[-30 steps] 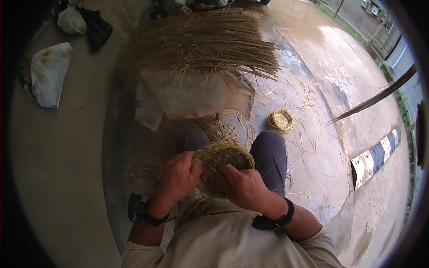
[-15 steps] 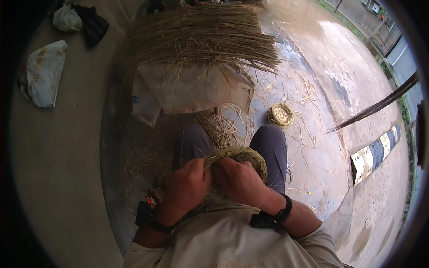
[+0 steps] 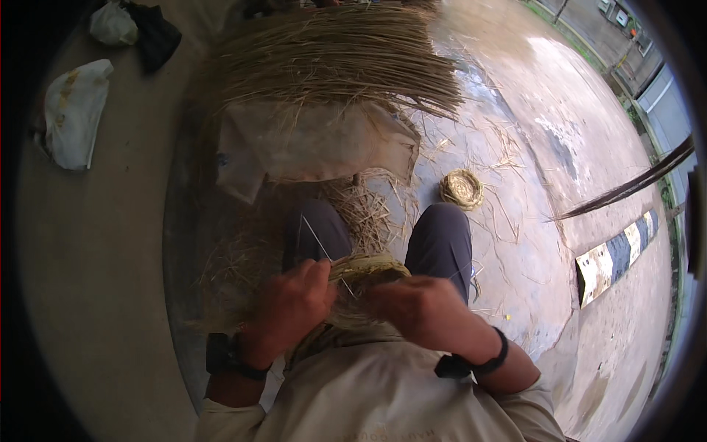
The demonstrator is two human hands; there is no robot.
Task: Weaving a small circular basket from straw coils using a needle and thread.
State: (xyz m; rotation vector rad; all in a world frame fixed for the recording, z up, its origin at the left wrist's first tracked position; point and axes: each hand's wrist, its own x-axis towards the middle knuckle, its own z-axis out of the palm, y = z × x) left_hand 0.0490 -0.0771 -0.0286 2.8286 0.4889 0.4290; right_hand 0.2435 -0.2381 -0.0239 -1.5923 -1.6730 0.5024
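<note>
A small woven straw basket (image 3: pixel 368 265) is at my lap, between my knees. My left hand (image 3: pixel 296 298) is closed at its left edge, gripping it there. From beside those fingers a thin pale strand (image 3: pixel 315 234) sticks up and away over my left knee. My right hand (image 3: pixel 416 309) is closed at the basket's right side, smeared by motion; what its fingers hold is hidden. On the floor past my right knee sits a second round straw basket (image 3: pixel 462 189).
A big bundle of long straw stalks (image 3: pixel 339 59) lies ahead on a beige cloth sheet (image 3: pixel 317 140). Loose straw (image 3: pixel 361 210) litters the floor. White bags (image 3: pixel 76 114) lie far left. To the right are a black-and-white striped block (image 3: pixel 618 254) and a dark slanting pole (image 3: pixel 633 180).
My hands have moved apart, the right one rightward and the left one leftward. The basket's rim has dropped and tilted between them. The thin strand now shows above my left hand.
</note>
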